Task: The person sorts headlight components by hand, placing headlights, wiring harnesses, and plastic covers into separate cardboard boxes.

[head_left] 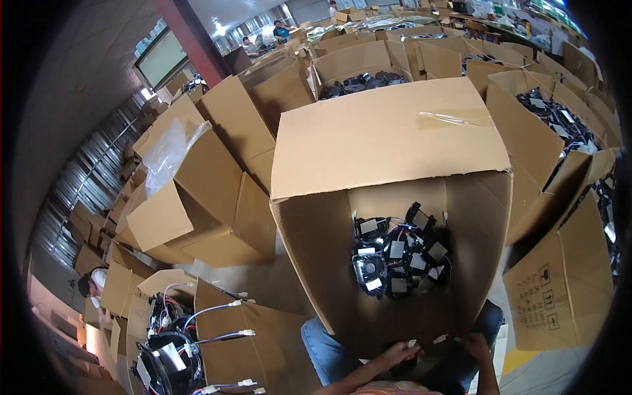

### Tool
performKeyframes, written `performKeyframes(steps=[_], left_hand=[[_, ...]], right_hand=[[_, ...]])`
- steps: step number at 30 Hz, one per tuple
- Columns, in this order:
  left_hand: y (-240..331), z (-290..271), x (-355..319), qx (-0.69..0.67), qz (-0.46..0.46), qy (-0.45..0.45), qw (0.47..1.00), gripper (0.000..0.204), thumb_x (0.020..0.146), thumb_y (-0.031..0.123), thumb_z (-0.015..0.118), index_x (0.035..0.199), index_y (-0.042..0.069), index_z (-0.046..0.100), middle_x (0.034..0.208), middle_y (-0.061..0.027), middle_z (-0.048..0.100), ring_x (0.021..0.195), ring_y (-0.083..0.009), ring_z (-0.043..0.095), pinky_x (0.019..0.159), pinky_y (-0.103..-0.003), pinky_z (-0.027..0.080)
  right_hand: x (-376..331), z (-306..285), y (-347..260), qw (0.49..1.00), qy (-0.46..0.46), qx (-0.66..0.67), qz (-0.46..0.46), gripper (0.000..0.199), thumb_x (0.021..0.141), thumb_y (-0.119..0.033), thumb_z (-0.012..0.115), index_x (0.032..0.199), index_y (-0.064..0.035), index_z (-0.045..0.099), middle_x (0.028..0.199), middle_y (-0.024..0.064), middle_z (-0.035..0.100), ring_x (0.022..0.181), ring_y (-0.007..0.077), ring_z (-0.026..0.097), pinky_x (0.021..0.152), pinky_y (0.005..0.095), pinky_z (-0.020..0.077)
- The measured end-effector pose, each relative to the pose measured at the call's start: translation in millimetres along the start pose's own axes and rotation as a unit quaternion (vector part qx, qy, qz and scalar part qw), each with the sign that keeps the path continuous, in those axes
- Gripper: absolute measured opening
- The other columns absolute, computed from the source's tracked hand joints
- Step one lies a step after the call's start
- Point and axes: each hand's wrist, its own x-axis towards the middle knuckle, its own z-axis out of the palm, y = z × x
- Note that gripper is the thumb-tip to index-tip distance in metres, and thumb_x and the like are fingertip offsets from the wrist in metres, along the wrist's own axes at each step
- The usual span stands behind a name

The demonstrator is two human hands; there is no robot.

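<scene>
Plug handling seems in hand, below the box's near edge: left hand seemingly pinching a plug, right hand — grip unclear — beside another plug. Next probably calls for steadying both.

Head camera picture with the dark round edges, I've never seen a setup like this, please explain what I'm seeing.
There is no robot here: a person works bare-handed, and the view looks down from a wide fisheye camera on their head, bending straight edges. A large open cardboard box holds black parts with pale patches. Below it, the left hand has a small white piece at its fingertips; another white piece shows between it and the right hand. Dark shadow makes the grips unclear. At lower left, a second box holds more black parts, with white-tipped wires over its edge.
</scene>
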Motion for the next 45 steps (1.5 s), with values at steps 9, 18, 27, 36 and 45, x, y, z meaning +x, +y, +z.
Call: performKeyframes(steps=[9,18,27,36,45], left_hand=[[-18,17,-1,-0.022,0.005,-0.006,1.000,0.021,0.083,0.023,0.046,0.090,0.005,0.055,0.068,0.0039,0.047,0.061,-0.0052,0.039,0.055,-0.017,0.033],[18,21,-15,0.006,0.090,0.036,0.995,0.013,0.079,0.012,0.049,0.090,0.005,0.053,0.091,-0.0053,0.057,0.066,-0.0043,0.045,0.061,-0.018,0.038],[28,32,-15,-0.091,0.196,0.019,0.976,0.008,0.077,-0.001,0.050,0.070,0.000,0.052,0.082,-0.0084,0.054,0.071,-0.0120,0.049,0.064,-0.023,0.040],[25,36,-21,0.079,0.197,0.044,0.976,0.008,0.073,-0.003,0.052,0.078,0.001,0.056,0.080,-0.0053,0.054,0.068,-0.0112,0.044,0.062,-0.022,0.033],[26,33,-21,0.165,0.235,0.067,0.955,0.014,0.070,-0.005,0.054,0.083,0.001,0.058,0.075,-0.0030,0.051,0.063,-0.0091,0.041,0.055,-0.020,0.032]], right_hand=[[-45,3,-10,0.996,-0.072,0.038,-0.020,0.017,0.072,-0.017,0.055,0.071,-0.0006,0.059,0.056,0.0041,0.053,0.052,0.0097,0.048,0.049,0.0241,0.0389],[-63,-27,-72,0.979,-0.149,0.062,-0.127,0.016,0.075,-0.015,0.051,0.080,-0.0003,0.055,0.064,0.0095,0.053,0.058,0.0157,0.051,0.054,0.0283,0.0407],[-74,-39,-112,0.956,-0.185,0.143,-0.180,0.012,0.075,-0.008,0.051,0.079,0.0028,0.054,0.067,0.0106,0.056,0.062,0.0152,0.053,0.057,0.0255,0.0415],[-78,-46,-115,0.945,-0.206,0.193,-0.164,0.013,0.075,-0.009,0.050,0.079,0.0029,0.054,0.065,0.0083,0.055,0.060,0.0136,0.052,0.056,0.0247,0.0410],[-77,-40,-122,0.967,-0.138,0.087,-0.197,0.013,0.073,-0.010,0.051,0.075,0.0014,0.055,0.065,0.0141,0.055,0.060,0.0232,0.055,0.056,0.0290,0.0425]])
